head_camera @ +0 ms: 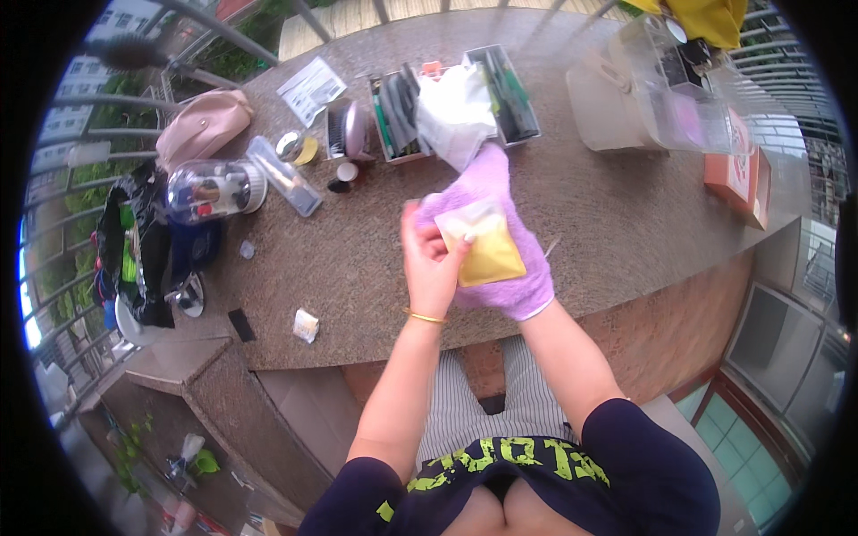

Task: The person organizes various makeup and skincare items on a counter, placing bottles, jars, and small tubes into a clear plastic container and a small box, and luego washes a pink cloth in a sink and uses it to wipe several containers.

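Note:
My left hand (432, 258) is bare, with a thin gold bangle at the wrist, and its thumb presses on a small flat packet (493, 258) with a yellow lower part and a pale top. Over my right hand (513, 268) is a fluffy lilac mitt or glove (489, 174), with the packet lying against it. The mitt hides my right fingers. Just beyond the mitt's tip, a crumpled white plastic bag (459, 104) rests over a box of dark and green packets (395, 114). A similar box (509, 97) stands beside it.
On the stone tabletop (362, 268) are a pink pouch (204, 124), a clear jar (214, 187), a clear pencil case (285, 175), a hairbrush (355, 127) and a small wrapper (305, 325). A black bag (141, 248) stands left. Translucent bins (610, 107) and an orange box (737, 174) stand right.

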Motion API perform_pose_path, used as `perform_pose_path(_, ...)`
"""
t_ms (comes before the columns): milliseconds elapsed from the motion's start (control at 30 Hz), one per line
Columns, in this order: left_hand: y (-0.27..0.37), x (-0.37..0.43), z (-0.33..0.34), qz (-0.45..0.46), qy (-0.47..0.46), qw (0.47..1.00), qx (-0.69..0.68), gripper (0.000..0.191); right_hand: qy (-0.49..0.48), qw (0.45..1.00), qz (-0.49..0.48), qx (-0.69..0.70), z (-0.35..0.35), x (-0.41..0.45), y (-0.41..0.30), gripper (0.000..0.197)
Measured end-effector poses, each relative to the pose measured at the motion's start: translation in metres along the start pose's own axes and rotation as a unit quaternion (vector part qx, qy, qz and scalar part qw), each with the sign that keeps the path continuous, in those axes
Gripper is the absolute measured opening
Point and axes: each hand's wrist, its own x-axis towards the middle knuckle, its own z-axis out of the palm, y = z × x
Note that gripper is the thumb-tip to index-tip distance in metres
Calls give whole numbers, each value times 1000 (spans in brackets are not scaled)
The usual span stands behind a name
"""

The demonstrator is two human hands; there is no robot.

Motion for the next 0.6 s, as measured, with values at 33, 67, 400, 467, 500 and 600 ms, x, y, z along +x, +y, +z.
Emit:
perform_pose_path(33, -5, 3, 8, 154, 48, 975, 154, 56, 8, 999, -13, -52, -2, -5, 5, 42)
perform_pose_path(67, -10, 5, 16, 282, 146, 895, 312, 60, 14, 997, -25, -77, -5, -8, 5, 44)
perform_pose_path(400, -38, 9, 85, 197, -127, 954, 186, 59, 71, 981, -171, -63, -10, -31, -28, 40)
perform_pose_path(467, -45, 17, 92, 85, -133, 985, 73, 62, 158, 775, -220, -571, -9, -42, -50, 38)
perform_pose_path(500, -56, 15, 96, 9, -141, 990, -16, 63, 159, 777, -226, -566, -18, -45, -52, 39)
perform_pose_path(600, -92, -1, 100, -118, -167, 979, -26, 64, 160, 838, -238, -464, -64, -41, -63, 40)
